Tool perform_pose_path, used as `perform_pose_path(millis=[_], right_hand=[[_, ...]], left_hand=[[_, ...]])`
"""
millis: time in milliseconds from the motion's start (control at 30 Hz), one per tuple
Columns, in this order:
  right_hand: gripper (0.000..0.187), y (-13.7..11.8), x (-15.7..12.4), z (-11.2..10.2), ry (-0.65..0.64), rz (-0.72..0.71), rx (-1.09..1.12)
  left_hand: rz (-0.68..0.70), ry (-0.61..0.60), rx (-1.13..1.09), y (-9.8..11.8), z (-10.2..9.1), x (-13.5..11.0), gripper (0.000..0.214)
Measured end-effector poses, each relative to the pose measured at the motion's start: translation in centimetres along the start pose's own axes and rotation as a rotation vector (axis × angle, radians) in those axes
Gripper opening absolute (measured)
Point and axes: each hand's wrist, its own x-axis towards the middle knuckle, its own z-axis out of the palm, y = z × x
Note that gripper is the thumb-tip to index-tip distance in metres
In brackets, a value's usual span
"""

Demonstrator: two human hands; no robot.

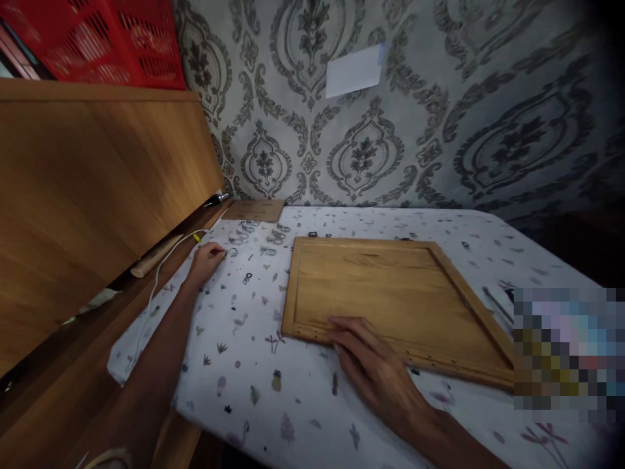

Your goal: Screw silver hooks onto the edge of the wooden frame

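Note:
My left hand (208,260) reaches to the left side of the cloth-covered table, its fingertips pinched at a small curved metal piece (232,251). Just beyond lie several similar small metal pieces (241,233) in loose rows, with more metal pieces (277,234) to their right. My right hand (375,368) rests with fingers stretched out over the front edge of a framed wooden board (366,280). The board lies flat, with a raised rim and small holes along its near edge. One separate small metal piece (247,279) lies between my left hand and the board.
A brown cardboard piece (254,210) lies at the back by the patterned wall (312,143). A white cable (155,280) runs along the left edge beside a wooden cabinet (97,189). A red basket (107,42) stands on top. A blurred patch (566,352) covers the right.

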Motion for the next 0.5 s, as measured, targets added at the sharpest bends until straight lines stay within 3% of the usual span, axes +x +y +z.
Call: perform_pose_path(millis=[500], right_hand=[[0.02, -0.1, 0.16, -0.08, -0.012, 0.018, 0.032]], left_hand=[[0.019, -0.113, -0.051, 0.22, -0.81, -0.68, 0.035]])
